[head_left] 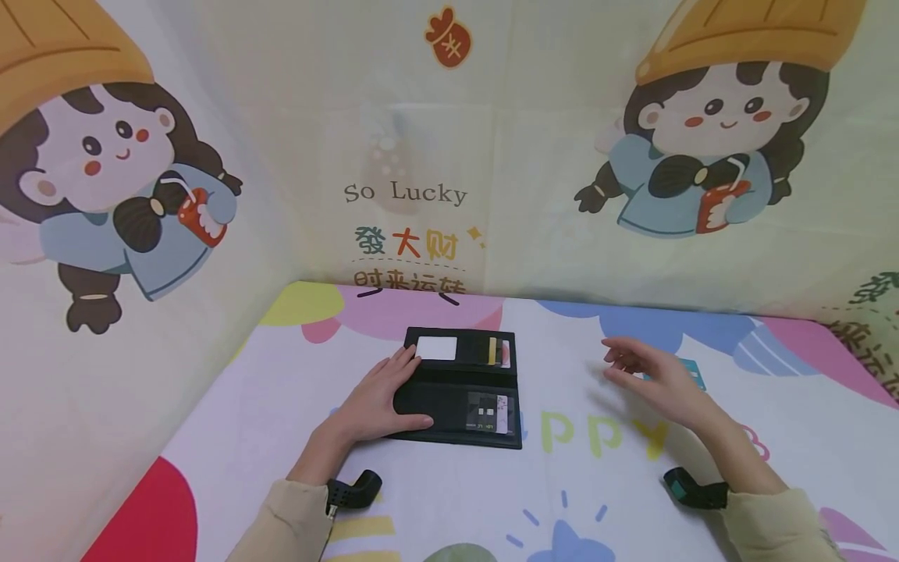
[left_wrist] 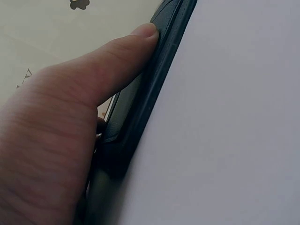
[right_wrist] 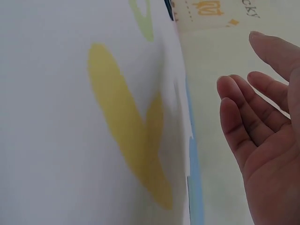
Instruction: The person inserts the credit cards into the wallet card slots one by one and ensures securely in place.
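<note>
A black wallet (head_left: 442, 394) lies unfolded on the table. Its upper panel holds a white card (head_left: 437, 348) and a few narrow yellowish and pinkish card edges (head_left: 495, 351); behind a window in the lower panel sits a dark card (head_left: 485, 412) with a pale strip. My left hand (head_left: 375, 396) rests with spread fingers on the wallet's left side, and in the left wrist view its thumb (left_wrist: 108, 63) lies against the wallet's edge. Off to the right, my right hand (head_left: 649, 376) is raised above the table, fingers loosely bent and holding nothing. A teal card (head_left: 693, 371) is partly hidden behind it.
A printed cloth (head_left: 583, 499) with colourful shapes and letters covers the table. Patterned fabric walls (head_left: 534, 195) rise at the back and left. Black wrist cameras (head_left: 357, 490) are worn on both forearms, beside the beige sleeves.
</note>
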`<state>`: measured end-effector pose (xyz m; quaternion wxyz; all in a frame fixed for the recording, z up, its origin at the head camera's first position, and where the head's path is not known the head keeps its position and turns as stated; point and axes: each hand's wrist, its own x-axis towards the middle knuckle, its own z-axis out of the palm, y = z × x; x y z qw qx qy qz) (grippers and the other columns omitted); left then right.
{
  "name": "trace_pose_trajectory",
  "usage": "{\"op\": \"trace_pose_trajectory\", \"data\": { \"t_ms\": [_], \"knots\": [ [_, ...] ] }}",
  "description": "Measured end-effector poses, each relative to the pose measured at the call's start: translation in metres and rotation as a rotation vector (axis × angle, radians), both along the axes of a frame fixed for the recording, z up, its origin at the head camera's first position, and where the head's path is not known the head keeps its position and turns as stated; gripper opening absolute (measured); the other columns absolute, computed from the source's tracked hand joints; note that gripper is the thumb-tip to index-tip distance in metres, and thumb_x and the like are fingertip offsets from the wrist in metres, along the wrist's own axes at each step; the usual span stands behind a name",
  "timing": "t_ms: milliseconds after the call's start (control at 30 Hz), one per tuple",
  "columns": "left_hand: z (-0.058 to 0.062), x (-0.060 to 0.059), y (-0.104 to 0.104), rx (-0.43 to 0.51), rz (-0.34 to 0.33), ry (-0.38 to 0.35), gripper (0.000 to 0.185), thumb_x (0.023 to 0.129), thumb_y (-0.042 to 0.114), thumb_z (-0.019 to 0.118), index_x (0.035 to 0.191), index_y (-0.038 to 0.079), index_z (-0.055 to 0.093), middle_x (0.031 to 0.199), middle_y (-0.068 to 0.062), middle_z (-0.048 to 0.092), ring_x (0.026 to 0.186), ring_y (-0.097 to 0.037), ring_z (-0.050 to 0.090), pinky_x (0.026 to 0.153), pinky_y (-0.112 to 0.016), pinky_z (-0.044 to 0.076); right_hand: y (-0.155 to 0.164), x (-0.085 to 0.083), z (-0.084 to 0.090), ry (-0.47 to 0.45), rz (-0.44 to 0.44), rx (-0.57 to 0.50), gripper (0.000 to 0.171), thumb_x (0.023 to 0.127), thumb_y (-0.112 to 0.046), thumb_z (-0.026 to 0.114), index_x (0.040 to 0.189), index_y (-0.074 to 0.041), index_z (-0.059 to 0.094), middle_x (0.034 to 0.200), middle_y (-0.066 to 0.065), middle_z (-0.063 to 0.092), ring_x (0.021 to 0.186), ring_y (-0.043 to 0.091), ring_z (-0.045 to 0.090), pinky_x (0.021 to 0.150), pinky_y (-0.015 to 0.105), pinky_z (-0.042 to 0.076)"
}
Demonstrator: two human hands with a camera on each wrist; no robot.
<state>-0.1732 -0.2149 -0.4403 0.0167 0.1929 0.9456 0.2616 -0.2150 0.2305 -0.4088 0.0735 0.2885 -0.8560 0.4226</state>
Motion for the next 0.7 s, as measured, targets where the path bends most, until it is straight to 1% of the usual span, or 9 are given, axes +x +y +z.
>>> {"op": "trace_pose_trajectory", "data": {
  "t_ms": [133, 333, 500, 700],
  "knots": [
    [0.002, 0.001, 0.001, 0.002, 0.004, -0.005, 0.105, 0.079, 0.061, 0.075, 0.158, 0.007, 0.034, 0.167, -0.007, 0.018, 0.153, -0.027, 0.015, 0.122, -0.051, 0.012, 0.006, 0.002, -0.001, 0.004, -0.021, -0.002, 0.042, 0.091, 0.001, 0.073, 0.130, 0.006, 0.060, 0.103, 0.015, 0.067, 0.088, 0.005, 0.063, 0.081, 0.009, 0.048],
    [0.003, 0.000, 0.001, 0.004, -0.003, 0.003, 0.104, 0.079, 0.060, 0.075, 0.158, 0.006, 0.034, 0.167, -0.008, 0.018, 0.153, -0.027, 0.014, 0.123, -0.050, 0.010, 0.016, 0.005, 0.001, -0.005, -0.076, 0.055, 0.043, 0.092, -0.004, 0.074, 0.132, 0.003, 0.060, 0.106, 0.010, 0.067, 0.090, 0.003, 0.061, 0.081, 0.007, 0.046],
    [0.002, -0.001, 0.001, 0.001, 0.003, -0.002, 0.105, 0.079, 0.061, 0.075, 0.158, 0.007, 0.033, 0.167, -0.008, 0.018, 0.153, -0.027, 0.014, 0.122, -0.051, 0.011, 0.028, 0.006, 0.001, -0.021, -0.116, 0.078, 0.045, 0.092, -0.008, 0.075, 0.134, 0.000, 0.060, 0.107, 0.011, 0.067, 0.092, -0.002, 0.061, 0.082, 0.005, 0.045],
    [0.002, -0.001, 0.001, 0.001, 0.007, -0.008, 0.105, 0.078, 0.062, 0.074, 0.158, 0.007, 0.034, 0.167, -0.007, 0.017, 0.153, -0.027, 0.014, 0.122, -0.051, 0.011, 0.042, 0.006, -0.002, -0.002, -0.130, 0.071, 0.046, 0.090, -0.004, 0.077, 0.133, 0.002, 0.061, 0.108, 0.016, 0.067, 0.092, -0.005, 0.061, 0.082, 0.005, 0.045]
  ]
}}
